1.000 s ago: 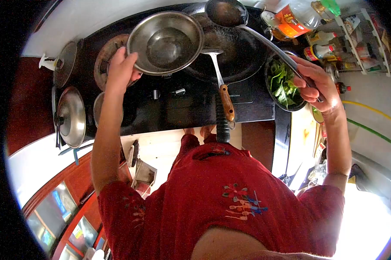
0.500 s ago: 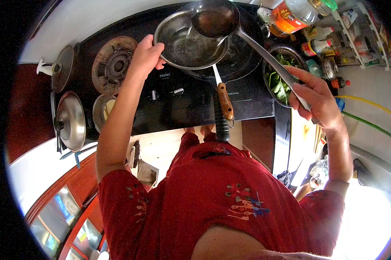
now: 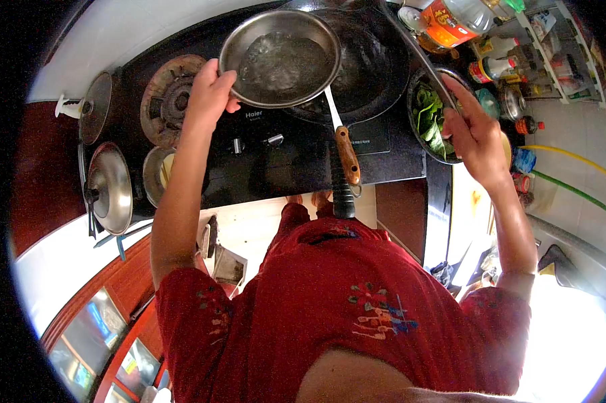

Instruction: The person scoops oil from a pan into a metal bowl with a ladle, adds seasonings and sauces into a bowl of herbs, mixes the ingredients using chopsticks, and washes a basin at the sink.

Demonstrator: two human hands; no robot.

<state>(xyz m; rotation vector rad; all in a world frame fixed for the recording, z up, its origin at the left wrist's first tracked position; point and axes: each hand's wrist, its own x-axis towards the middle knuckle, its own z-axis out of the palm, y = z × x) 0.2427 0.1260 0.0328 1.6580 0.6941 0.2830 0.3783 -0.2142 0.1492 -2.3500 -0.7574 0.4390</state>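
My left hand (image 3: 212, 97) is closed on the rim of a shiny metal bowl (image 3: 286, 64), which has clear liquid in it. The bowl hangs tilted over the left side of a dark wok (image 3: 377, 84) on the stove. In my right hand (image 3: 474, 131) is the long handle of a metal ladle (image 3: 420, 57); its head lies at the top edge of the view, mostly cut off. A utensil with a wooden handle (image 3: 348, 158) leans out of the wok above the wok's black handle (image 3: 344, 201). Its working end is hidden.
A pan of green leaves (image 3: 429, 111) stands right of the wok, beneath my right hand. Bottles, including a large oil bottle (image 3: 444, 27), crowd the back right. A bare burner (image 3: 172, 101) lies to the left, with a lid (image 3: 111, 188) and a small bowl (image 3: 156, 176) nearby.
The ladle's head has moved from over the bowl up to the top edge of view. My left hand and the bowl have shifted slightly left, the bowl showing more of its inside.
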